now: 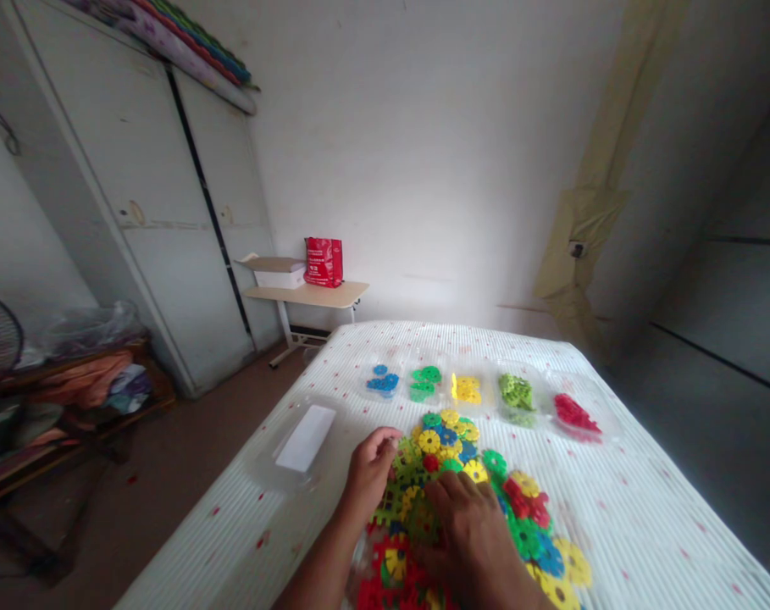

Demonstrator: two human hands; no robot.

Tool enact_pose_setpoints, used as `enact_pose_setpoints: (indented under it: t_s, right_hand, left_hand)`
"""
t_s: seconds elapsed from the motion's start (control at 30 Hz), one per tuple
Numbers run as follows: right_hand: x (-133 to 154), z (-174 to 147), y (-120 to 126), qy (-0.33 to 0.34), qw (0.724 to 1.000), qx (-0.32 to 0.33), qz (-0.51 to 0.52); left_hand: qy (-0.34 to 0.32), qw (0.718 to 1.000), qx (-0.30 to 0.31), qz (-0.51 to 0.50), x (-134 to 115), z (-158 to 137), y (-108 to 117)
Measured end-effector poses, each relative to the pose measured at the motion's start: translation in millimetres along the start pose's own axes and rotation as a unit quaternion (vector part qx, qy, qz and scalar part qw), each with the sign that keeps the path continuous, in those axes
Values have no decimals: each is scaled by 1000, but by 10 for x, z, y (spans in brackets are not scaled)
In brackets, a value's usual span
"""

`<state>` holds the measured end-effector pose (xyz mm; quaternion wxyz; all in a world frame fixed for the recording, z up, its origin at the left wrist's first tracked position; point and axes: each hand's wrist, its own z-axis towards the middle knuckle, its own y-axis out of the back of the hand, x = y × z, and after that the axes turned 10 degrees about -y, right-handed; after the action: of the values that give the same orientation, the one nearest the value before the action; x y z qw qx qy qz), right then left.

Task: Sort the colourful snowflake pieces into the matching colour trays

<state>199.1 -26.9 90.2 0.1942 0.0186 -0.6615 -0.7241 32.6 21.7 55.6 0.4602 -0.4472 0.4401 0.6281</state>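
A loose pile of flower-shaped plastic discs (pixel 448 436) in yellow, green, blue and red lies in front of me, mixed with square lattice pieces (pixel 388 504). At the pile's left edge is my left hand (pixel 373 462), its fingers curled in toward the thumb; anything in them is too small or hidden to make out. My right hand (pixel 477 521) lies over the middle of the pile, back of the hand up, its fingertips hidden among the pieces. Red lattice pieces (pixel 375 589) lie nearest to me, between my forearms.
Clear tubs stand in a row behind the pile, holding blue discs (pixel 385 383), green discs (pixel 424 381), yellow pieces (pixel 467 389), light green pieces (pixel 516 391) and red pieces (pixel 575 413). Left lies a clear lid (pixel 263 457) with a white paper (pixel 307 437). A red bag (pixel 324 263) stands farther off.
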Motion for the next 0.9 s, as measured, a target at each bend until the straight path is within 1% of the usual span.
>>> enact_pose_setpoints:
  t_s: [0.13, 0.27, 0.33, 0.4, 0.5, 0.57, 0.73, 0.9]
  right_hand:
    - [43, -2, 9, -1, 1000, 11, 0]
    - [-33, 22, 61, 7, 1000, 17, 22]
    - [-116, 48, 115, 34, 998, -10, 48]
    - [-202, 78, 166, 69, 994, -54, 68]
    - [-283, 123, 188, 119, 986, -92, 70]
    - [-299, 146, 161, 141, 983, -94, 67]
    - [-289, 171, 77, 171, 979, -92, 61]
    - [-282, 173, 70, 184, 978, -74, 66]
  left_hand:
    - [3, 1000, -1, -12, -20, -5, -6]
    - [-14, 1000, -3, -3, 12, 7, 1]
    - [-25, 1000, 2, 5, 29, 11, 6]
    - [-30, 999, 15, 8, 36, 6, 5]
    - [-25, 999, 43, -4, 26, -19, -13]
    - [-18, 998, 61, -25, 4, -44, -32]
    - [12, 991, 109, -74, -68, -99, -66]
    - [33, 989, 115, -88, -121, -114, -61]
